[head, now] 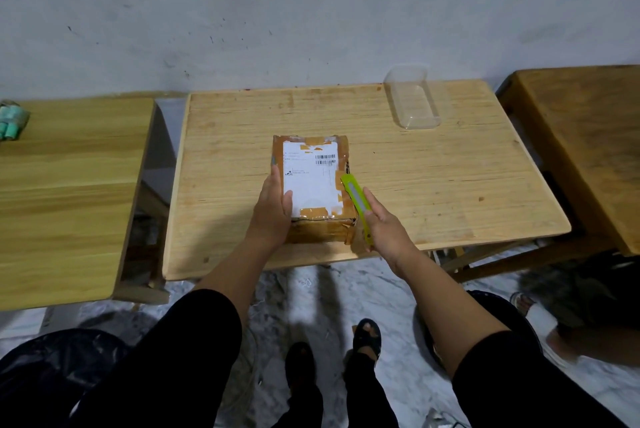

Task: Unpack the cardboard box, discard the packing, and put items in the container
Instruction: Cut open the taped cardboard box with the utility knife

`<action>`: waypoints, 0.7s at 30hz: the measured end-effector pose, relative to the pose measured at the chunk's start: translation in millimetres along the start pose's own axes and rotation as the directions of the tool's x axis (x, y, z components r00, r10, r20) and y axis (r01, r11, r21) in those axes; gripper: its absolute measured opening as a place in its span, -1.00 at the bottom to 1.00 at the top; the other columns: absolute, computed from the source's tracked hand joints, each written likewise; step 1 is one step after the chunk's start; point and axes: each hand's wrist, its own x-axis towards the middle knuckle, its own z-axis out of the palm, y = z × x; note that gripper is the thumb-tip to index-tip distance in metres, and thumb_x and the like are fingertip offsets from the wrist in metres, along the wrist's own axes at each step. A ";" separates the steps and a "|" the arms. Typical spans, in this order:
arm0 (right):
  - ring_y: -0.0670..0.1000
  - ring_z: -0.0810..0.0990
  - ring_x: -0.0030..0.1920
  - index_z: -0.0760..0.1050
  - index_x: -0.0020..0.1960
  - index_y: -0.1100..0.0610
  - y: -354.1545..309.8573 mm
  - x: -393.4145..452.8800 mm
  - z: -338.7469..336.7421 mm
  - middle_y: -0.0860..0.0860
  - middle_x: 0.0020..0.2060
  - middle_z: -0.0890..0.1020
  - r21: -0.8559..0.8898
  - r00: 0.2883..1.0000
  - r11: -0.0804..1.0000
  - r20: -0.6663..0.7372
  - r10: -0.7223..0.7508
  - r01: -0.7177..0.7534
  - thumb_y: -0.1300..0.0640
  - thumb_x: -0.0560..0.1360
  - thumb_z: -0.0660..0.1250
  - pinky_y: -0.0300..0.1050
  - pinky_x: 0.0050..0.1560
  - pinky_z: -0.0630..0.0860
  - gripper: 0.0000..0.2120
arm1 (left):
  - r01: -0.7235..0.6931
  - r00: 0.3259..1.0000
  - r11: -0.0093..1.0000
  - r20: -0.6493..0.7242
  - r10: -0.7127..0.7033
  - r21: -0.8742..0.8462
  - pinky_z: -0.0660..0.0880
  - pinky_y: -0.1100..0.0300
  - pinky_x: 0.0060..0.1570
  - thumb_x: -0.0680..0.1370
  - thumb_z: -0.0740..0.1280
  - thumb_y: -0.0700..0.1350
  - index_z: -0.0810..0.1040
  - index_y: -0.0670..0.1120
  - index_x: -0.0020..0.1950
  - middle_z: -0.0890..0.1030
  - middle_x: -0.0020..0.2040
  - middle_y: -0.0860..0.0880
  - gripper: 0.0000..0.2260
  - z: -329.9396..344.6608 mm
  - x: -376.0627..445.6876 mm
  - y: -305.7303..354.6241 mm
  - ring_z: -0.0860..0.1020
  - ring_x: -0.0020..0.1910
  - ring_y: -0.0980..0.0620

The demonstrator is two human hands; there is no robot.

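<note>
Left hand (273, 209) lies flat, fingers straight, on the taped cardboard box (313, 185) on the bench (433, 178). Right hand (384, 226) grips a green utility knife (356, 202) at the box's right edge.

The middle wooden table (433, 178) carries two items directly on its top. A taped cardboard box (313, 185) with a white shipping label lies flat near the centre, toward the 6 o'clock edge. A clear plastic container (412, 98) stands at about 1 o'clock, by the far edge, well apart from the box. A second table (69, 192) at 9 o'clock carries a bundle of teal rolls (12, 122) at its far corner. A third table (585, 136) stands at 3 o'clock.
</note>
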 end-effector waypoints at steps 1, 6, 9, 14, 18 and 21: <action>-0.09 0.37 -0.31 0.08 0.45 -0.20 2.1 -0.1 0.8 -0.06 0.27 0.37 -0.035 1.000 0.999 -0.011 -0.021 0.020 0.09 0.64 -0.01 -0.26 -0.38 0.39 -0.58 | 0.002 1.000 1.000 0.002 -0.002 -0.003 0.30 -0.06 0.37 0.63 0.04 -0.13 -0.05 -0.14 0.53 0.22 0.49 -0.18 -0.51 -0.2 -0.1 0.4 0.27 0.42 -0.14; 0.04 0.47 0.20 0.05 0.45 -0.22 13.3 -4.8 -2.2 -0.06 0.43 0.32 -0.138 0.993 0.983 -0.006 -0.122 0.120 -0.04 0.61 0.05 -0.20 -0.04 0.41 -0.57 | 0.019 1.000 0.999 0.007 -0.018 -0.034 0.31 -0.07 0.35 0.63 0.04 -0.12 -0.05 -0.10 0.53 0.24 0.48 -0.17 -0.51 -0.5 -1.0 0.4 0.29 0.40 -0.14; -0.06 0.37 -0.33 0.11 0.44 -0.24 16.9 -6.9 -7.2 -0.04 -0.05 0.56 -0.102 0.993 0.988 -0.008 -0.119 0.117 -0.04 0.58 0.14 -0.23 -0.32 0.35 -0.54 | 0.017 1.000 0.998 0.003 -0.017 -0.057 0.30 -0.05 0.37 0.63 0.04 -0.12 -0.05 -0.09 0.53 0.24 0.48 -0.16 -0.51 -1.6 -2.1 0.4 0.28 0.41 -0.12; 0.01 0.18 -0.35 0.21 0.43 -0.12 15.3 -3.8 -17.3 -0.02 -0.34 0.30 0.057 0.997 0.996 0.026 -0.070 0.069 0.19 0.58 0.19 -0.14 -0.38 0.24 -0.53 | 0.011 1.000 0.999 0.008 -0.011 -0.041 0.32 0.02 0.33 0.63 0.04 -0.11 -0.01 -0.10 0.53 0.30 0.45 -0.15 -0.52 -5.1 -0.6 -0.8 0.33 0.37 -0.10; 0.03 0.18 -0.32 0.22 0.43 -0.07 6.0 5.7 -25.0 0.04 -0.30 0.29 0.077 0.996 0.994 0.023 -0.086 0.084 0.25 0.58 0.18 -0.11 -0.37 0.24 -0.53 | 0.030 0.999 0.998 -0.008 -0.031 -0.055 0.27 0.06 0.33 0.61 0.10 -0.11 0.07 -0.11 0.52 0.34 0.43 -0.12 -0.51 -9.0 6.5 3.5 0.32 0.37 -0.07; 0.04 0.23 -0.32 0.24 0.43 -0.04 -2.7 25.4 -29.6 0.01 -0.33 0.39 0.060 0.995 0.993 -0.008 -0.102 0.103 0.22 0.58 0.18 -0.11 -0.36 0.28 -0.55 | 0.017 0.999 1.000 -0.041 -0.018 -0.027 0.29 0.07 0.27 0.60 0.12 -0.12 0.10 -0.14 0.51 0.38 0.37 -0.15 -0.52 -8.8 18.8 11.0 0.35 0.32 -0.10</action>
